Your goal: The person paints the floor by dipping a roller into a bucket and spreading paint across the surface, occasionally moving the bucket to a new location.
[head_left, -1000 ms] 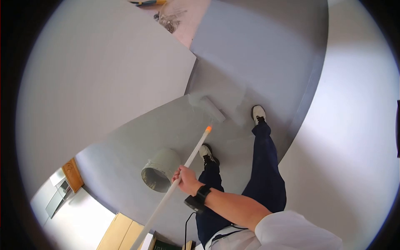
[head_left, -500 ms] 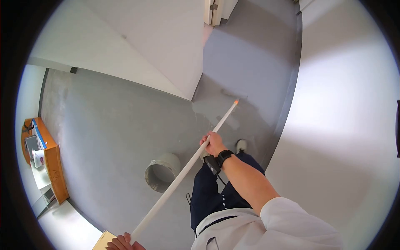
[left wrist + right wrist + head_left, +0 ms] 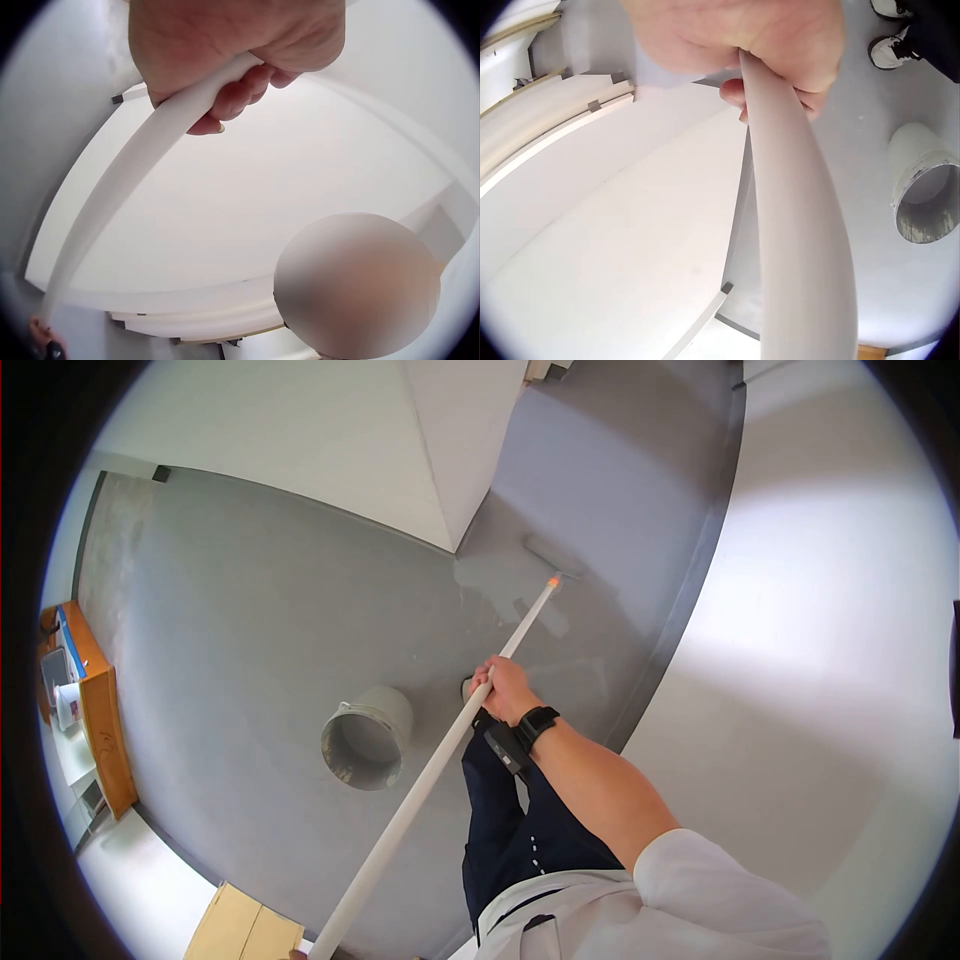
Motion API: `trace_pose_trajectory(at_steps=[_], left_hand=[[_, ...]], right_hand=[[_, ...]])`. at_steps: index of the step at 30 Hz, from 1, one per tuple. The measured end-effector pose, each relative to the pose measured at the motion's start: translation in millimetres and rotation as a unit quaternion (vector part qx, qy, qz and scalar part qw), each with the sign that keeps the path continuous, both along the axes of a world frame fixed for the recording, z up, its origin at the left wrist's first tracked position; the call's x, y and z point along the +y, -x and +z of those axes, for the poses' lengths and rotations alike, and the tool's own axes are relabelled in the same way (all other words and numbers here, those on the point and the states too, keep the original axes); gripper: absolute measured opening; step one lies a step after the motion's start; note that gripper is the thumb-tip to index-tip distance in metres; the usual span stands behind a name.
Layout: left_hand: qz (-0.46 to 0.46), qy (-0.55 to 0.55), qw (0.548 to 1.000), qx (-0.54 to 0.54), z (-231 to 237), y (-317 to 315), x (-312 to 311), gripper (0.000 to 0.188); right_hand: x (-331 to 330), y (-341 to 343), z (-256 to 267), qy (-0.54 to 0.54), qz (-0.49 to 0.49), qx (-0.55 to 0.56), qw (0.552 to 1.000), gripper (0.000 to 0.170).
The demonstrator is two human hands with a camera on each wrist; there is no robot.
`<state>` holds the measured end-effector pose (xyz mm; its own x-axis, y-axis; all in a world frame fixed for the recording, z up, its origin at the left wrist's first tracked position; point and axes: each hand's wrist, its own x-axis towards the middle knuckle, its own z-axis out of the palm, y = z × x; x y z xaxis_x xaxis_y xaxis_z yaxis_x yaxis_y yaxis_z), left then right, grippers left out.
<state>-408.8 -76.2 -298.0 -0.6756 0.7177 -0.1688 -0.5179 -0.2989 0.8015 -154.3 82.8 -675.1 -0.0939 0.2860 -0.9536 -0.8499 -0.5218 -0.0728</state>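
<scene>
My right hand [image 3: 503, 690] curls round a long white pole [image 3: 418, 792] at about its middle, fingers wrapped over it. The pole has an orange tip, where a paint roller [image 3: 550, 557] lies against the grey floor. At the lower edge of the head view only a sliver of my left hand [image 3: 298, 955] shows by the pole's near end. In the left wrist view, that left hand [image 3: 238, 52] wraps its fingers round the pole [image 3: 120, 176]. The right wrist view shows my right hand [image 3: 739, 45] gripping the pole [image 3: 802, 225].
A grey bucket [image 3: 385, 710] with a smeared rim stands on the floor [image 3: 240, 650], left of the pole. A white wall corner [image 3: 440, 480] juts in near the roller. Another white wall [image 3: 800, 660] runs along the right. An orange-brown wooden piece [image 3: 108, 740] stands far left.
Since a second ago, the roller end has moved up and to the right, away from the wall corner. My right hand has moved up and right with the pole.
</scene>
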Motion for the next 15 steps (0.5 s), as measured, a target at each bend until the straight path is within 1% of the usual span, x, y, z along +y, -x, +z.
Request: trace_pose_trajectory(at_steps=[1, 3, 4, 5, 7, 9, 13, 15], left_hand=[[0.002, 0.001, 1.000, -0.001, -8, -1, 4, 0.042], [0.024, 0.031, 0.999, -0.036, -19, 3, 16, 0.041], [0.007, 0.024, 0.998, -0.051, -21, 7, 17, 0.041], [0.008, 0.028, 0.998, -0.054, -20, 9, 16, 0.041], [0.010, 0.020, 0.996, -0.081, -20, 10, 10, 0.041], [0.012, 0.019, 0.997, -0.073, -15, 8, 9, 0.041], [0.008, 0.013, 0.999, -0.042, -7, -5, 19, 0.042], [0.010, 0.014, 0.999, -0.033, -14, -6, 18, 0.042]], right_hand=[[4, -3, -6, 0.001, 0.002, -0.001, 1.000, 0.010], [9, -14, -26, -0.008, -0.026, 0.011, 1.000, 0.004], [13, -14, -20, -0.003, -0.025, 0.009, 1.000, 0.004], [18, -15, -7, 0.014, -0.032, -0.005, 0.999, 0.004], [21, -16, 2, 0.030, -0.036, -0.018, 0.999, 0.005], [20, -13, 5, 0.001, -0.022, -0.029, 0.999, 0.006], [19, -13, 3, 0.019, -0.034, -0.019, 0.999, 0.006], [17, -17, -3, 0.006, -0.027, 0.001, 1.000, 0.007]])
